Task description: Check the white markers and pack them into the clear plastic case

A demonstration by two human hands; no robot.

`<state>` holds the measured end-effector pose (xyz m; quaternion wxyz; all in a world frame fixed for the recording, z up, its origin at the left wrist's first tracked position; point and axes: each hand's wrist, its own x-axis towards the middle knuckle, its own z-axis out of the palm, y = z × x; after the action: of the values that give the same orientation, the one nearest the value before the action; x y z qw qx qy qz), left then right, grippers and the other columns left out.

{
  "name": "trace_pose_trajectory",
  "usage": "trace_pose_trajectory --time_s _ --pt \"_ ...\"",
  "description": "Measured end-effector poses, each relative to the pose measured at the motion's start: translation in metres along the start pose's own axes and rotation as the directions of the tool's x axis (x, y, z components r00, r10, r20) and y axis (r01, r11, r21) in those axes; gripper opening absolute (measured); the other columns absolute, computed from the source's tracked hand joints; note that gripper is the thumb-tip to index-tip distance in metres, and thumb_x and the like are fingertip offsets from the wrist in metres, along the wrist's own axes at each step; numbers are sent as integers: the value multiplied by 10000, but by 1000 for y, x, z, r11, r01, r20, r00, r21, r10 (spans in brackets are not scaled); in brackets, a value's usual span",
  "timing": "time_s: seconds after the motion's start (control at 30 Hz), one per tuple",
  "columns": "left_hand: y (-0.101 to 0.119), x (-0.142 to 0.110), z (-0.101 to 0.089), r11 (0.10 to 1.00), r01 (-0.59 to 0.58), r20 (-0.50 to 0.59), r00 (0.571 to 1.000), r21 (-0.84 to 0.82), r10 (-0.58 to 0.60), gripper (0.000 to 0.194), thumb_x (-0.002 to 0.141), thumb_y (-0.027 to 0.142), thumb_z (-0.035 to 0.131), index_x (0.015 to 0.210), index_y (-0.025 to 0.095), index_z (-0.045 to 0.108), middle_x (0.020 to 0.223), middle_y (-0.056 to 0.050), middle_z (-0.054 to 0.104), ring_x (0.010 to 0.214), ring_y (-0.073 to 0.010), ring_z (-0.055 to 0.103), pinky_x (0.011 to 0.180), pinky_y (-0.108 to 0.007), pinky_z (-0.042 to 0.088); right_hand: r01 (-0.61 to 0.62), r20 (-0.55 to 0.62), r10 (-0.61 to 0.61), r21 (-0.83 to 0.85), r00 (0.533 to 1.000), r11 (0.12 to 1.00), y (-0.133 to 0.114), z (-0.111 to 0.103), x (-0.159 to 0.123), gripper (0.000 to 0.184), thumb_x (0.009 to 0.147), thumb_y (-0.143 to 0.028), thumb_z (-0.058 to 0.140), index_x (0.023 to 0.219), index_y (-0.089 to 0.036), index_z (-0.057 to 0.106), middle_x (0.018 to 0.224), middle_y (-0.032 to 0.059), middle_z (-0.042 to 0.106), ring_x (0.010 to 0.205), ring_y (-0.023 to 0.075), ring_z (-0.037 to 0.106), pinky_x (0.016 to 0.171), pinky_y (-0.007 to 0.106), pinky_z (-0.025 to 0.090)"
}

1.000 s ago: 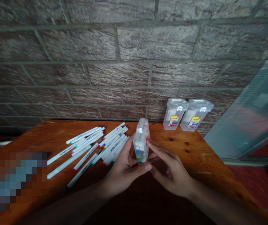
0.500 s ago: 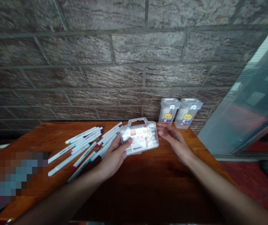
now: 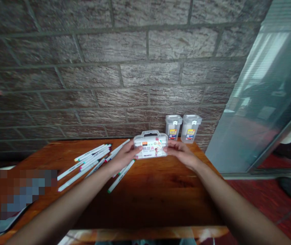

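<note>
A clear plastic marker case (image 3: 150, 145) with a handle on top and a colourful label stands upright near the back of the wooden table (image 3: 160, 190). My left hand (image 3: 123, 157) grips its left end, fingers wrapped round it. My right hand (image 3: 180, 153) holds its right end. Several white markers (image 3: 91, 160) with coloured caps lie loose on the table to the left of my left hand, and one marker (image 3: 121, 172) lies apart below my left hand.
Two more clear cases (image 3: 182, 127) stand upright against the brick wall (image 3: 109, 68) at the table's back right. A glass panel (image 3: 260, 95) rises to the right of the table. A blurred patch covers the lower left.
The case was held end-on near me, then turned broadside and carried away toward the back of the table. Both arms are now stretched out. The view has pulled back.
</note>
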<state>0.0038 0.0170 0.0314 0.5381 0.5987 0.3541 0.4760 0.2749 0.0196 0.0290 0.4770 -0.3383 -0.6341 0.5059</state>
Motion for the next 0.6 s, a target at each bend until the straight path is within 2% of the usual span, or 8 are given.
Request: trace_pose_trajectory --time_s 0.13,0.27,0.47,0.6 --pt "18 16 10 992 -87 122 990 96 75 328 796 335 855 1078 185 779 1088 -75 803 1037 -245 714 946 -338 556 20 -15 -21 -68 1000 997 -17 -23 -13 348 744 -443 899 949 -186 785 962 37 804 890 208 717 928 385 542" --pt "20 36 36 980 -135 215 971 146 101 294 775 316 864 1011 164 777 1055 -85 805 969 -243 727 921 -357 555 -3 -38 -2 -136 999 991 -29 -54 -35 295 750 -407 901 880 -173 779 854 26 785 810 197 702 829 356 550" --pt "-16 75 85 970 -167 255 960 174 119 264 765 276 832 967 134 739 977 -108 796 918 -253 734 876 -380 564 -66 -113 44 -193 993 979 -19 -105 -52 420 749 -485 886 973 -147 774 923 68 804 840 212 721 807 357 551" --pt "-42 96 105 963 -171 244 963 209 118 189 763 222 804 906 140 711 936 -98 792 887 -250 731 836 -375 571 -95 -138 66 -218 988 971 0 -132 -51 479 722 -522 894 1003 -152 778 959 84 813 892 238 732 865 389 553"
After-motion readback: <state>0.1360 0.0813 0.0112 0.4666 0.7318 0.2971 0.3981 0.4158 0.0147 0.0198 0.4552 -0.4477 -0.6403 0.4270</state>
